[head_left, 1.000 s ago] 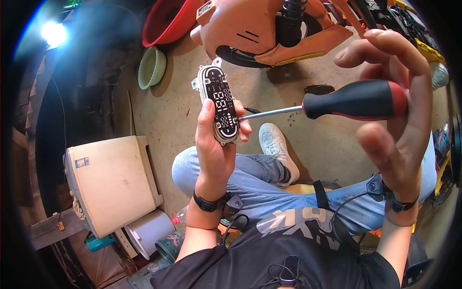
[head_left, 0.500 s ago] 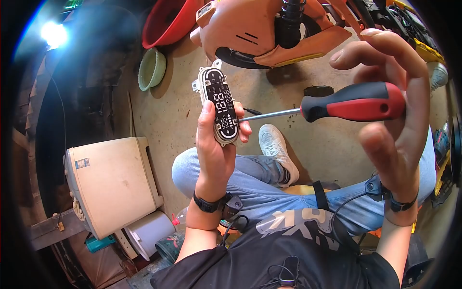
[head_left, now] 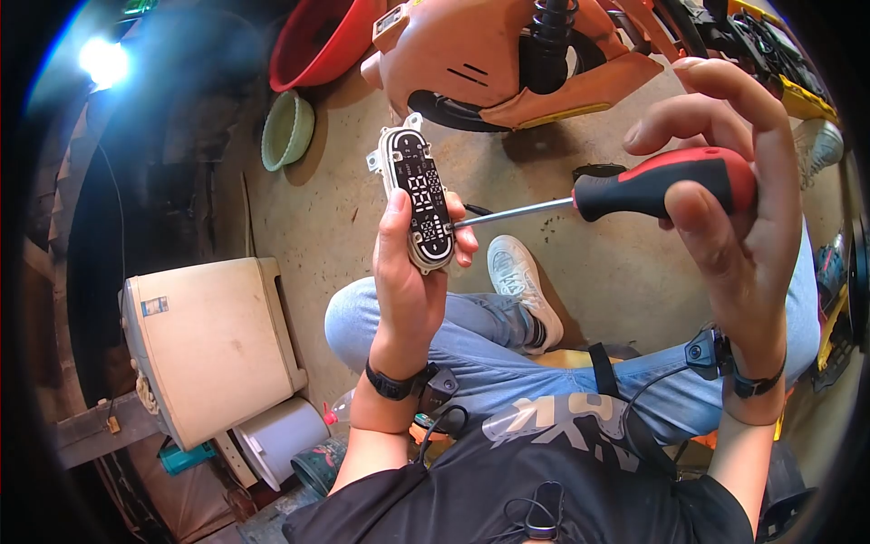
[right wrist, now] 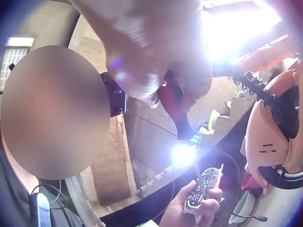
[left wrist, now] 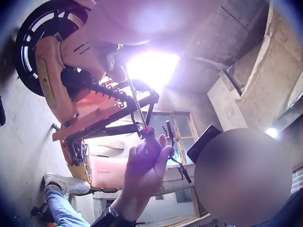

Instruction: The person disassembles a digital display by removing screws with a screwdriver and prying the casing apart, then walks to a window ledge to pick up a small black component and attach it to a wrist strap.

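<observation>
In the head view, my left hand [head_left: 410, 281] grips an oval display module [head_left: 420, 195] with a black face and white digits, thumb along its left edge and fingers behind it. A screwdriver [head_left: 666, 185] with a red and black handle lies nearly level, its tip at the module's lower right edge. The right hand [head_left: 748, 208] holds the handle's end, thumb in front, with some fingers raised and curved above. The right wrist view shows the module [right wrist: 203, 189] in the left hand and part of the red handle [right wrist: 174, 106] under the right hand.
An orange scooter body [head_left: 462, 59] stands ahead, beside a red basin [head_left: 317, 41] and a pale green basin [head_left: 287, 130]. To the left is a cream cabinet [head_left: 213, 349]. A white shoe [head_left: 518, 281] rests on the floor below the screwdriver shaft.
The right thumb has moved up onto the screwdriver handle, and the handle has turned and tilted slightly upward. My left hand and the module have shifted slightly right.
</observation>
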Available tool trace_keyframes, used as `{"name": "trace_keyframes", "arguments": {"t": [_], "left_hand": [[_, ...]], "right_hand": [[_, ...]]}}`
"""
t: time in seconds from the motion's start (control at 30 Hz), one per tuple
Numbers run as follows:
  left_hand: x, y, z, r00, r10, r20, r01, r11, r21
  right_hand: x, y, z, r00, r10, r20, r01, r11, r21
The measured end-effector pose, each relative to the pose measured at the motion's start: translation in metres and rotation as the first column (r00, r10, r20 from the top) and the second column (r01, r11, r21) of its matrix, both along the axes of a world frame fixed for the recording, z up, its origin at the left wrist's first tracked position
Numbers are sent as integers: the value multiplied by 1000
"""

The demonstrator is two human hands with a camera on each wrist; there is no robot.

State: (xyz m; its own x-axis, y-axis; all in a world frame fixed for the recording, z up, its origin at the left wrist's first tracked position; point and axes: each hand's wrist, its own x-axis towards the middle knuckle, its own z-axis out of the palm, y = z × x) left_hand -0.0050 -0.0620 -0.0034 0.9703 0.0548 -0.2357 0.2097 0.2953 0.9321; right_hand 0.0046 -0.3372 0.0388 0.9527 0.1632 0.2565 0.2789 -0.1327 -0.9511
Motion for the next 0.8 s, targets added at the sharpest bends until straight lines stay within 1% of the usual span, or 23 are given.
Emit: {"name": "trace_keyframes", "arguments": {"t": [0.03, 0.1, 0.13, 0.2, 0.23, 0.3, 0.4, 0.47, 0.53, 0.6, 0.63, 0.67, 0.7, 0.73, 0.8], "left_hand": [[0, 0, 0, 1000, 1, 0, -1, 1000, 10], [0, 2, 1, 1000, -22, 6, 22, 1000, -14], [0, 2, 2, 999, -47, 11, 47, 998, -37], [-1, 2, 3, 999, -49, 12, 49, 998, -41], [-1, 2, 4, 998, -55, 13, 55, 997, -46], [-1, 0, 4, 999, -36, 9, 36, 998, -56], [-1, -1, 5, 1000, 10, -13, -11, 998, -65], [-1, 0, 5, 999, -41, -8, 40, 998, -53], [-1, 1, 5, 999, -43, -4, 43, 998, -56], [-2, 2, 4, 999, -41, 1, 41, 997, -60], [-2, 1, 5, 999, -35, -7, 34, 997, -66], [-2, 1, 5, 999, -28, -16, 27, 997, -73], [-2, 6, 3, 997, -71, -11, 69, 991, -111], [-3, 7, 2, 998, -61, -5, 60, 992, -114], [-3, 6, 2, 999, -51, -10, 48, 987, -151]], "right_hand": [[1, 1, -2, 1000, 2, 1, -2, 1000, 0], [2, 3, -6, 998, -43, 56, 39, 997, 68], [2, 3, -5, 998, -40, 58, 36, 997, 68], [0, 4, -2, 997, -67, 37, 63, 993, 99], [0, 4, 0, 997, -63, 40, 59, 994, 97], [-1, 4, 3, 995, -103, 7, 103, 994, 48], [-1, 4, 2, 991, -134, 28, 133, 990, 57], [0, 0, 0, 991, -130, 35, 128, 990, 54], [1, -3, -1, 991, -124, 43, 122, 991, 48], [2, -5, -2, 979, -195, 61, 194, 981, 27], [4, -9, 0, 992, -118, 49, 113, 990, 86], [5, -10, 1, 993, -109, 54, 105, 991, 81], [6, -10, 2, 989, -139, 47, 135, 987, 86], [6, -10, 3, 985, -168, 40, 164, 982, 93], [6, -16, 2, 990, -139, 22, 135, 984, 118]]}}
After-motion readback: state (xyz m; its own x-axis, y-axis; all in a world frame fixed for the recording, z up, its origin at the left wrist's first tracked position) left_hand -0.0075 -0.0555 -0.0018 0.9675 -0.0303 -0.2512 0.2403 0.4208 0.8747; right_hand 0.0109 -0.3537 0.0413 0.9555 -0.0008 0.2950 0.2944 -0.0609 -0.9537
